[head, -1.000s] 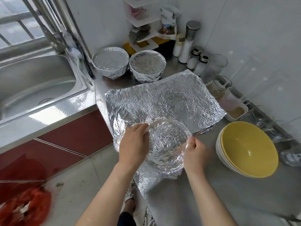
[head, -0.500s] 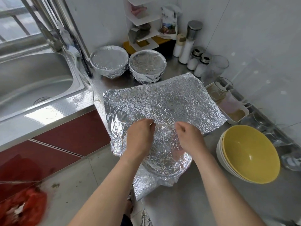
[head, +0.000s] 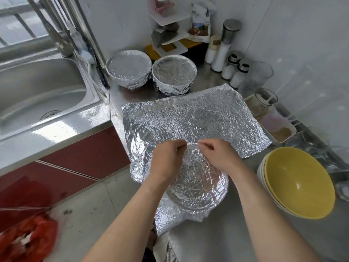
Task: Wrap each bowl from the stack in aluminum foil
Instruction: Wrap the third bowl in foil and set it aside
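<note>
A bowl covered in crinkled foil (head: 196, 188) sits at the counter's front edge. My left hand (head: 166, 159) and my right hand (head: 217, 156) lie over its far rim, close together, each pinching a fold of foil there. A large flat foil sheet (head: 192, 120) spreads behind the bowl and joins the foil on it. A stack of yellow bowls with white outsides (head: 298, 182) stands to the right. Two foil-wrapped bowls (head: 129, 69) (head: 174, 74) stand at the back.
A steel sink (head: 37, 91) lies to the left. Spice jars (head: 234, 69), a glass (head: 258, 76), a white shelf rack (head: 168, 25) and a tray of small items (head: 277, 127) line the back and right wall. Red cupboard fronts (head: 85, 156) sit below the counter.
Both hands moved from the bowl's left and right sides to its far rim, coming close together and pinching foil there.
</note>
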Demonstrator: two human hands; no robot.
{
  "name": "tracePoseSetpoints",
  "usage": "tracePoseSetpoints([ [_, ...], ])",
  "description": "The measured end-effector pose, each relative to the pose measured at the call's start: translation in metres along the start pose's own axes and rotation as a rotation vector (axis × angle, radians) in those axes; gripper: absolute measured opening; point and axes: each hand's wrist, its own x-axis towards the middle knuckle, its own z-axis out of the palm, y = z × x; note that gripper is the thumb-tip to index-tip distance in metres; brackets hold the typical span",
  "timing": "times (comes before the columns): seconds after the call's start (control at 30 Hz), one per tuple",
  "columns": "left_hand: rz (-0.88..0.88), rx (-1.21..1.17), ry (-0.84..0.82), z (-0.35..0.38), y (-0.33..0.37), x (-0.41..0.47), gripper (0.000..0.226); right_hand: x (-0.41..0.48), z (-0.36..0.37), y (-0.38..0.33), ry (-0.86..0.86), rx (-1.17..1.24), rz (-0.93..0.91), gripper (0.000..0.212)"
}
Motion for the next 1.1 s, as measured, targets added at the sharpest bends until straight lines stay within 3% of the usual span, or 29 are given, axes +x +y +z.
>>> tracePoseSetpoints([
  [0.43, 0.052, 0.014, 0.018, 0.007, -0.005, 0.001, 0.020, 0.006, 0.019, -0.002, 0.170, -0.063, -0.133, 0.018],
  [0.57, 0.060, -0.019, -0.022, 0.006, -0.008, 0.003, 0.018, 0.007, 0.017, -0.002, 0.095, -0.059, -0.093, 0.020],
  [0.73, 0.082, 0.002, -0.036, 0.004, -0.009, 0.003, 0.017, 0.009, 0.008, -0.016, -0.102, -0.044, -0.018, 0.040],
  [0.87, 0.029, -0.043, -0.058, 0.003, -0.007, 0.001, 0.027, 0.011, 0.009, -0.020, -0.096, -0.054, -0.053, 0.027],
  [1.1, 0.036, -0.063, -0.071, 0.002, -0.006, 0.001, 0.039, 0.012, 0.011, -0.012, -0.120, 0.096, -0.037, 0.033],
])
